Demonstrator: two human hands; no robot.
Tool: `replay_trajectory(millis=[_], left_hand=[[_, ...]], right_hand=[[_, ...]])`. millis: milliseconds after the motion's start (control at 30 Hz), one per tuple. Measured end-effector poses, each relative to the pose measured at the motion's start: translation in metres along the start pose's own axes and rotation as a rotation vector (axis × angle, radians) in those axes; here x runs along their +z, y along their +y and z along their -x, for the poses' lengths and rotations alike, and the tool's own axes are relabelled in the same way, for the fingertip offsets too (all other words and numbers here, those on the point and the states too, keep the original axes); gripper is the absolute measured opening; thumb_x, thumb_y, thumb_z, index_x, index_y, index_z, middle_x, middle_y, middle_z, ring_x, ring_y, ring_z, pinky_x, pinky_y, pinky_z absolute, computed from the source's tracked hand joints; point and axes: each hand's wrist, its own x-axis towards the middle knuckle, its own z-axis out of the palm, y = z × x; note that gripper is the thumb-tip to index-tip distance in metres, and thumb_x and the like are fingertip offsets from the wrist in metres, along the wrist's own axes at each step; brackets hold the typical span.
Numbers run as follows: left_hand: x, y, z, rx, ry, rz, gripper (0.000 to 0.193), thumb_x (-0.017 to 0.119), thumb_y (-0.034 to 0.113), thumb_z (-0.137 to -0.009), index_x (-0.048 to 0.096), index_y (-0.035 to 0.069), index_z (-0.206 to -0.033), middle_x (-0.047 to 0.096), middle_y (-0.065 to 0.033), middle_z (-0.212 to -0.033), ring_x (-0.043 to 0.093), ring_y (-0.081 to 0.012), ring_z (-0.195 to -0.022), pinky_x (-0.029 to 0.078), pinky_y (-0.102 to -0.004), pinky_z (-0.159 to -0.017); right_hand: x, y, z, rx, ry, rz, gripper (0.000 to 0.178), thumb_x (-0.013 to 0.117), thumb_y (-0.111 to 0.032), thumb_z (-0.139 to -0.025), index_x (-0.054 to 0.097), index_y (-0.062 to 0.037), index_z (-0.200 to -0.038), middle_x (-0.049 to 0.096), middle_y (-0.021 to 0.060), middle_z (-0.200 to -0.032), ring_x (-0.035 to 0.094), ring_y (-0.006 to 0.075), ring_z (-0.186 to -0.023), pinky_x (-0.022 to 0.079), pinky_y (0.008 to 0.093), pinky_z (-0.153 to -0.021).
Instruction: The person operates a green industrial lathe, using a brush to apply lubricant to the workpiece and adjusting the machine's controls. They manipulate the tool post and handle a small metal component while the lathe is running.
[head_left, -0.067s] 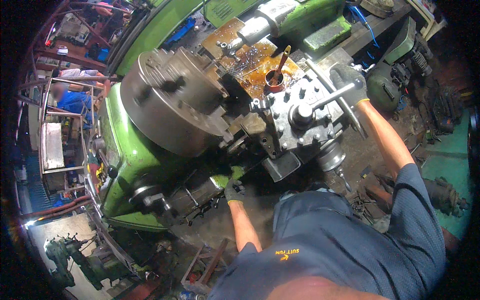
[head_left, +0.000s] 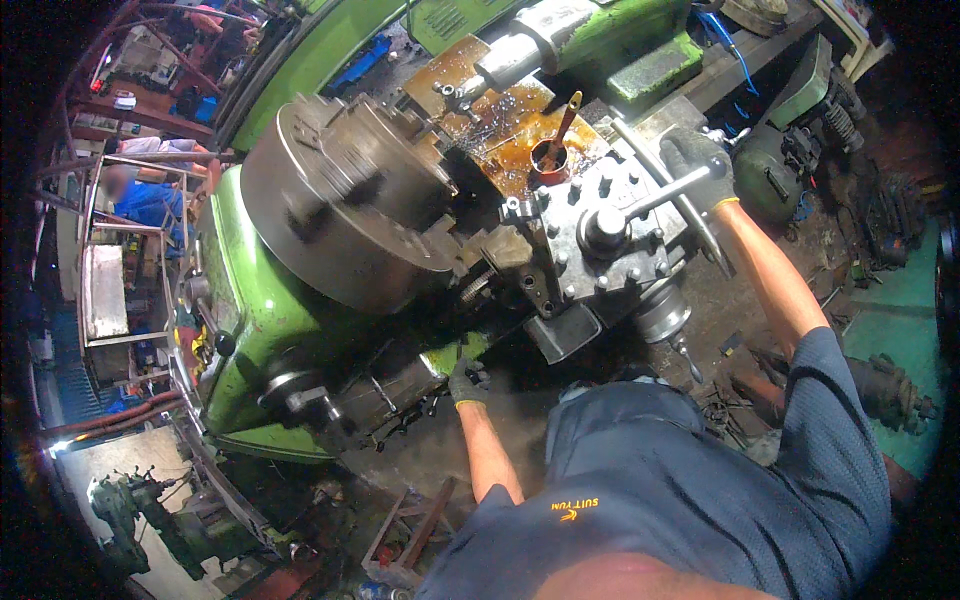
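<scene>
My right hand (head_left: 692, 158), in a grey glove, is closed at the knobbed end of the tool post's clamping lever (head_left: 660, 192). A long metal bar (head_left: 705, 235) passes beside that hand, across the square tool post (head_left: 575, 245). My left hand (head_left: 468, 382), in a dark glove, has curled fingers beside the lathe's green carriage front (head_left: 440, 360); what they hold is hidden. Left of the tool post, the big lathe chuck (head_left: 330, 215) looks smeared by motion. A cutting tool holder (head_left: 505, 250) points toward it.
A brush (head_left: 569, 118) stands in a small red-brown pot (head_left: 548, 165) on an oily plate. The tailstock (head_left: 520, 55) is behind it. A handwheel (head_left: 663, 312) juts out near my body. Another person in blue (head_left: 150, 200) is at the far left.
The chuck has turned, its jaws showing at a different angle. Both of my hands stay in the same places.
</scene>
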Motion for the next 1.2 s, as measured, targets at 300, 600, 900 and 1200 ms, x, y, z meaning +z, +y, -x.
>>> replay_trajectory(millis=[300,600,900,1200], left_hand=[[-0.005,0.000,0.002,-0.041,-0.044,0.039,0.023,0.071,0.028,-0.088,0.058,0.013,-0.077,0.061,-0.0060,-0.069,0.048,-0.0185,-0.048,0.033,-0.0281,-0.040],[-0.006,-0.001,0.002,-0.006,-0.041,0.019,0.022,0.072,0.027,-0.087,0.061,0.009,-0.080,0.060,-0.0069,-0.069,0.049,-0.0194,-0.048,0.033,-0.0303,-0.041],[-0.011,0.000,0.006,-0.047,-0.104,0.014,0.015,0.073,0.025,-0.090,0.060,0.017,-0.088,0.061,-0.0003,-0.070,0.052,-0.0150,-0.051,0.037,-0.0281,-0.041],[-0.006,-0.002,0.009,-0.027,-0.042,-0.021,0.026,0.070,0.034,-0.089,0.062,0.012,-0.077,0.060,-0.0037,-0.063,0.051,-0.0188,-0.045,0.033,-0.0304,-0.039]], right_hand=[[0.002,0.000,0.001,-0.020,0.031,0.025,0.021,0.061,-0.029,-0.096,0.068,-0.0100,-0.099,0.070,0.0159,-0.098,0.069,0.0363,-0.094,0.053,0.0436,-0.082],[0.010,0.012,0.001,-0.070,0.074,0.021,0.020,0.062,-0.026,-0.095,0.068,-0.0071,-0.098,0.068,0.0135,-0.089,0.068,0.0316,-0.086,0.052,0.0418,-0.077],[0.012,0.014,0.000,-0.040,0.069,0.012,0.021,0.062,-0.024,-0.095,0.069,-0.0049,-0.098,0.070,0.0143,-0.092,0.069,0.0312,-0.089,0.052,0.0407,-0.080],[0.010,0.012,0.000,-0.020,0.009,0.035,0.021,0.060,-0.031,-0.098,0.068,-0.0117,-0.102,0.071,0.0137,-0.098,0.070,0.0335,-0.091,0.054,0.0428,-0.081]])
